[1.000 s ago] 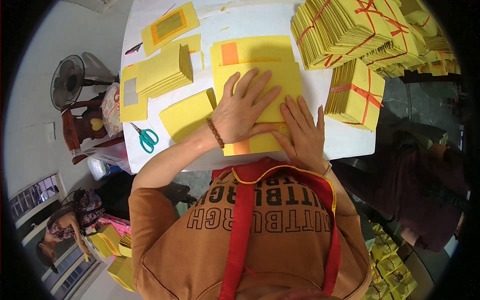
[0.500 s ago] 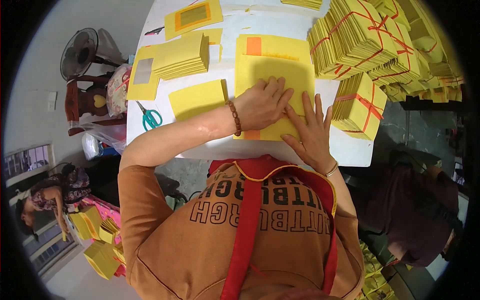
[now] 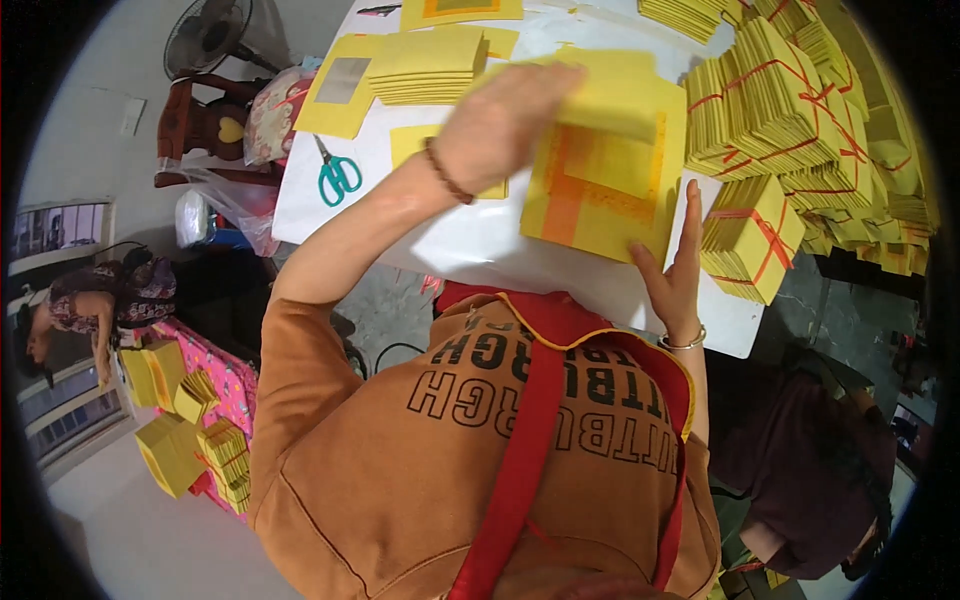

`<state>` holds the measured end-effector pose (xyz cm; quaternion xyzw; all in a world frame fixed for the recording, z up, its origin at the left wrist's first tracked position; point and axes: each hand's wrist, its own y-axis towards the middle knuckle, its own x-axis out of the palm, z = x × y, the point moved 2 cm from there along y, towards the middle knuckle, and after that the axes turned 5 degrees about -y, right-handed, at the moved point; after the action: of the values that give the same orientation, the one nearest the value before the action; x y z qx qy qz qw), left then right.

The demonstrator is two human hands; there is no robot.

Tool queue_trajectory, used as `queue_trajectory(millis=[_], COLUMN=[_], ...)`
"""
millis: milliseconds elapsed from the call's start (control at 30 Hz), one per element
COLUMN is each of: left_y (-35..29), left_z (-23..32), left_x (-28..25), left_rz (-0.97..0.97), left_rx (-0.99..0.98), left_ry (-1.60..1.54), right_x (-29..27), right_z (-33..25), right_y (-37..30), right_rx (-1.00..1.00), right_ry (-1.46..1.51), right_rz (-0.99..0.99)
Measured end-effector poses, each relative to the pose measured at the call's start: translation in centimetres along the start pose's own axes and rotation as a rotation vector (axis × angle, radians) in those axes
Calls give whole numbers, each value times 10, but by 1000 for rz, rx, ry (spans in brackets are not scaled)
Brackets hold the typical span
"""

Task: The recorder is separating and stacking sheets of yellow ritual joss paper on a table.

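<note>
A yellow paper sheet (image 3: 620, 95), smeared by motion, is raised over the far part of the stack in front of me. My left hand (image 3: 505, 125), also blurred, has its fingertips on that sheet and appears to grip it. Below it lies a flat yellow paper piece (image 3: 600, 222) with an orange glue-like frame around a rectangle and an orange strip at its near edge. Beside this piece's near right corner is my right hand (image 3: 675, 270), thumb spread from straight fingers, holding nothing. Under my left forearm, a smaller yellow paper stack (image 3: 408, 142) is partly hidden.
Teal-handled scissors (image 3: 338, 178) lie at the white table's (image 3: 430, 240) left. Behind them are a stack of folded yellow papers (image 3: 425, 70) and a yellow piece with a grey rectangle (image 3: 345, 85). Red-tied yellow bundles (image 3: 755, 230) crowd the right side. Another person (image 3: 85, 305) is at far left.
My left hand has moved up and left from the papers, with the top sheet lifted, exposing the orange frame. My right hand has drawn back to the corner. The whole view has shifted.
</note>
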<state>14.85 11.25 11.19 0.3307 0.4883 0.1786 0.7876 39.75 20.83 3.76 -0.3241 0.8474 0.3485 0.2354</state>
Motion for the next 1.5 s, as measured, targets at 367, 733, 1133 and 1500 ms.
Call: queue_trajectory(millis=[367, 733, 1133, 1500], left_y=[-172, -189, -191, -78], left_z=[-45, -59, -61, -24], left_x=[14, 26, 32, 25], left_rz=[-281, -526, -527, 15], left_rx=[-224, -269, -321, -549], left_ry=[498, 367, 338, -383], right_x=[1, 2, 4, -1], right_z=[-17, -22, -17, -23], right_y=[11, 13, 16, 18], right_rx=[-33, -32, 46, 1], right_ry=[-367, -355, -329, -434], right_rz=[-306, -285, -197, -305])
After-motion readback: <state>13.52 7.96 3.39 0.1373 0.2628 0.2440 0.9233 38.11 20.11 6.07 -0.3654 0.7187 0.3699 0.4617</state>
